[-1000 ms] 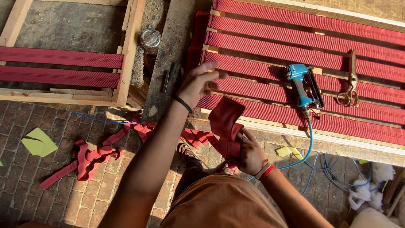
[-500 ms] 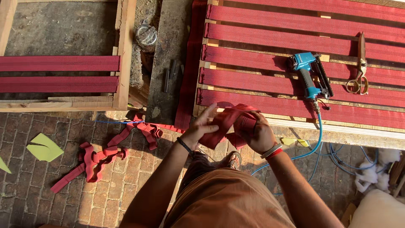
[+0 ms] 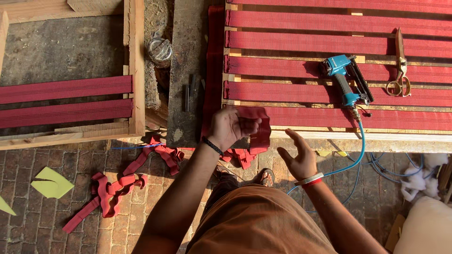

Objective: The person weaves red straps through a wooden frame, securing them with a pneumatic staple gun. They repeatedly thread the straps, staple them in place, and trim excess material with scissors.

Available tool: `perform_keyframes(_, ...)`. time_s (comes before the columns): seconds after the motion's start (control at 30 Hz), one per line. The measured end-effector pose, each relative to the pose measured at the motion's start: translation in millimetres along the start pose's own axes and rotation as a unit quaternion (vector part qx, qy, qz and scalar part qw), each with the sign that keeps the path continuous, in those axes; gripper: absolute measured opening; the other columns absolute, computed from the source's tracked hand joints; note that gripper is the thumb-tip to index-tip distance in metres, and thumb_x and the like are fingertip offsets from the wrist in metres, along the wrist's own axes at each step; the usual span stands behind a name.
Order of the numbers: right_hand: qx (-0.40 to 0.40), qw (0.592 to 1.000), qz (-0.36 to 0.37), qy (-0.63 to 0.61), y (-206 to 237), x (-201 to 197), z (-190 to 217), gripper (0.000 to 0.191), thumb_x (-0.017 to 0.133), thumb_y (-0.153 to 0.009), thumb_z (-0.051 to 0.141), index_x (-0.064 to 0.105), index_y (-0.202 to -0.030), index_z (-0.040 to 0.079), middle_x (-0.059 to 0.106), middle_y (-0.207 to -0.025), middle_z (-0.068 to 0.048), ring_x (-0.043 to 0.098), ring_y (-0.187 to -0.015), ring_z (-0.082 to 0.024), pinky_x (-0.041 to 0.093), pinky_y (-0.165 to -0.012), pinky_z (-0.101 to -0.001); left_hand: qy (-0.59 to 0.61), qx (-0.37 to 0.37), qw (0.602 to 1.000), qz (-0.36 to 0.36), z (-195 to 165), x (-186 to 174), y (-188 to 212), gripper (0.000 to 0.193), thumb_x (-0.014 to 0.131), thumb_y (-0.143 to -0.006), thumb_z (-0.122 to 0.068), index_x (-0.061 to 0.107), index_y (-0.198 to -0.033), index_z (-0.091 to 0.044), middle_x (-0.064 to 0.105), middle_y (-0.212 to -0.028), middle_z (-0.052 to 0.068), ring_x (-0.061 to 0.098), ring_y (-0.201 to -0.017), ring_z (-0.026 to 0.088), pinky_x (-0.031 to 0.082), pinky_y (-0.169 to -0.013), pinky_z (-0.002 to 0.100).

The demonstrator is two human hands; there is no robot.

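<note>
left hand (image 3: 230, 127) grips red webbing (image 3: 256, 127); right hand (image 3: 299, 157) open nr it.

left hand (image 3: 229, 127) clutches red webbing (image 3: 256, 127) | right hand (image 3: 297, 157) spread, free

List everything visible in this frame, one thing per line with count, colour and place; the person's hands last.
Folded red webbing piece: one, red, in left hand.
Wooden frames with stretched red webbing bands: two, right and left.
Blue pneumatic staple gun: one, on right frame, blue hose trailing down.
Brass-coloured scissors: one, right frame.
Loose red webbing scraps: several, brick floor.
Round metal tin: one, between frames.
Left hand: gripping webbing.
Right hand: open, empty.
</note>
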State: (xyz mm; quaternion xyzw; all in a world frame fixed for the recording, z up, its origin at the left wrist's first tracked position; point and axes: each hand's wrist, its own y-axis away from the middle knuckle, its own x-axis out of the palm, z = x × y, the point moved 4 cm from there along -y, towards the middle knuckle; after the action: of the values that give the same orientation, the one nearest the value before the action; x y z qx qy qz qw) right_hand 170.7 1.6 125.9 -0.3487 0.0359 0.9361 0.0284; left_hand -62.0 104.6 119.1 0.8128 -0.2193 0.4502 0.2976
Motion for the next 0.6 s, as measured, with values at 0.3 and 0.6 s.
perform_keyframes(0.3, 0.075, 0.89, 0.019, -0.448, -62, 66, -1, 0.034, 0.064, -0.103, 0.021, 0.062, -0.129, -0.001, 0.071, -0.117, -0.009, 0.068, -0.106, -0.017, 0.056, -0.094, -0.0338, -0.051, -0.075, 0.993, -0.082, 31, -43, -31, 0.039, 0.055, -0.1, -0.023, 0.061, -0.119, 0.011, 0.076, -0.098, 0.019, 0.074, -0.083, 0.025, 0.063, -0.079, 0.039)
perform_keyframes(0.6, 0.327, 0.856, 0.044, -0.397, -128, 91, -41, 0.025, 0.065, -0.097, 0.015, 0.073, -0.114, -0.002, 0.078, -0.097, -0.009, 0.073, -0.081, -0.015, 0.06, -0.072, -0.0292, -0.514, 0.045, 0.817, -0.257, -24, -83, -80, 0.035, 0.067, -0.093, -0.021, 0.067, -0.125, -0.007, 0.077, -0.093, 0.013, 0.074, -0.084, 0.023, 0.06, -0.074, 0.038)
